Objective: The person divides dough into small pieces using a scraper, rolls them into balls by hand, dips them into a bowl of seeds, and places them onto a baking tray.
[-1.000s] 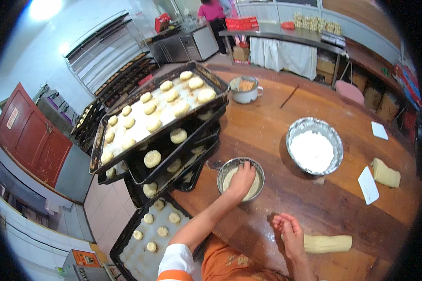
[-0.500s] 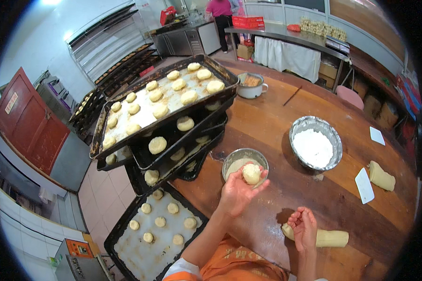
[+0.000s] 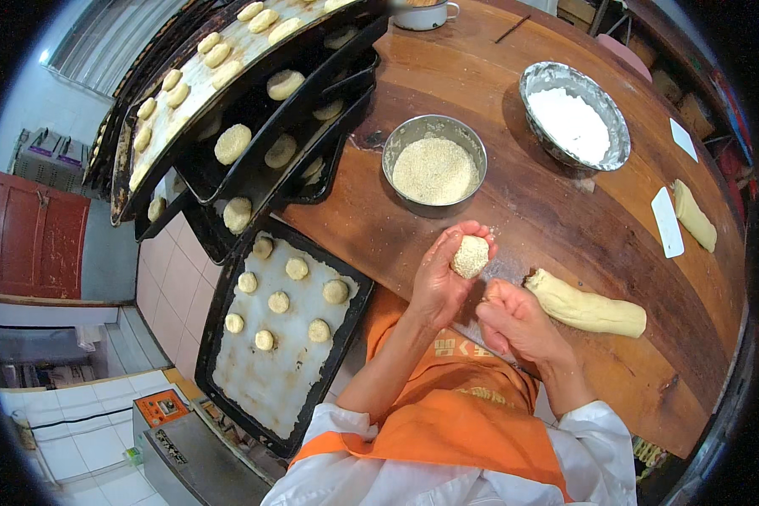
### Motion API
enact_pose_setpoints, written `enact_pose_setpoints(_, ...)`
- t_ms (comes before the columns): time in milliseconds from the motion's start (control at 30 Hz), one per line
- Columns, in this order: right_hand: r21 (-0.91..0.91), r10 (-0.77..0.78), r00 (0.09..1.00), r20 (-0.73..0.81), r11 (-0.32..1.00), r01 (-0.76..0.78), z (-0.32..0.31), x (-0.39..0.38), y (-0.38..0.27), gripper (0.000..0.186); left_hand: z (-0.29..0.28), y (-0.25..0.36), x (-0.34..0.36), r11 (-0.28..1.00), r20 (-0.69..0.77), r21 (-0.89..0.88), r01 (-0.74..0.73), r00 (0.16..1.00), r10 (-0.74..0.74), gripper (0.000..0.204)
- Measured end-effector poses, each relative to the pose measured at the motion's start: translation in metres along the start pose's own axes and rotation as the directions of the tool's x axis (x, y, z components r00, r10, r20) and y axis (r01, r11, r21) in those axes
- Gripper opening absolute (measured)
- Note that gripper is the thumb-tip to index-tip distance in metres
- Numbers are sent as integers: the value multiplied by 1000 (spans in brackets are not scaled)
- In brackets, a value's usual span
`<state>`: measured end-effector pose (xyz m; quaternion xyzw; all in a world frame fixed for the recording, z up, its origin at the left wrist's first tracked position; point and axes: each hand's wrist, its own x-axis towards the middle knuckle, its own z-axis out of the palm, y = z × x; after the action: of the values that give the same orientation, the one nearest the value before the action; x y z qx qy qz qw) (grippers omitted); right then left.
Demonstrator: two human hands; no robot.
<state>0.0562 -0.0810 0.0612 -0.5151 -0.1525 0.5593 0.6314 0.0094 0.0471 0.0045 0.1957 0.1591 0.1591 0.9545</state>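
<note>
My left hand [image 3: 439, 285] is cupped, its fingers wrapped round a dough ball [image 3: 470, 256] coated with pale seeds. Beside it, my right hand [image 3: 523, 323] is curled into a fist, and whatever it may hold is hidden. A thick dough roll [image 3: 590, 307] with a torn left end lies on the wooden table [image 3: 557, 219], right of the fist. Just beyond my hands stands a steel bowl [image 3: 388, 173] of pale seeds [image 3: 434, 171]. Farther right, a larger metal bowl [image 3: 617, 160] holds white powder [image 3: 569, 126].
At the left stand stacked black trays [image 3: 291, 173] with dough rounds. Below them, a lined tray [image 3: 266, 371] carries several rounds. White scrapers [image 3: 668, 223] and a second dough piece [image 3: 694, 216] lie at the right. An enamel pot [image 3: 422, 17] and a thin stick [image 3: 513, 29] are at the back.
The view has tilted down. My left hand has come back from over the seed bowl with the dough ball, and my right hand has moved from beside the dough roll close to it.
</note>
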Motion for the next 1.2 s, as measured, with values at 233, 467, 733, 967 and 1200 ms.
enact_pose_setpoints(233, -28, 79, 990, 116, 997, -76, 1, 27, 10, 25, -14, -1, -11, 935, 161, 326, -142, 983, 93, 40)
enact_pose_setpoints(467, -165, 110, 993, 46, 981, -101, 5, 34, 11, 14, -21, 7, -17, 986, 88, 160, -40, 996, 26, 39)
enact_pose_setpoints(733, 56, -305, 927, -216, 944, 324, -52, 0, 8, 14, -100, 60, -85, 864, -262, 301, -403, 836, 482, 42)
enact_pose_setpoints(967, 43, -120, 952, -282, 989, 138, -34, 14, 16, 11, -239, 85, -216, 683, -625, 725, -84, 336, 705, 29)
enact_pose_setpoints(1200, -86, -157, 950, -271, 987, 138, -47, 28, 22, 10, -294, 66, -244, 664, -716, 698, 268, 283, 638, 39)
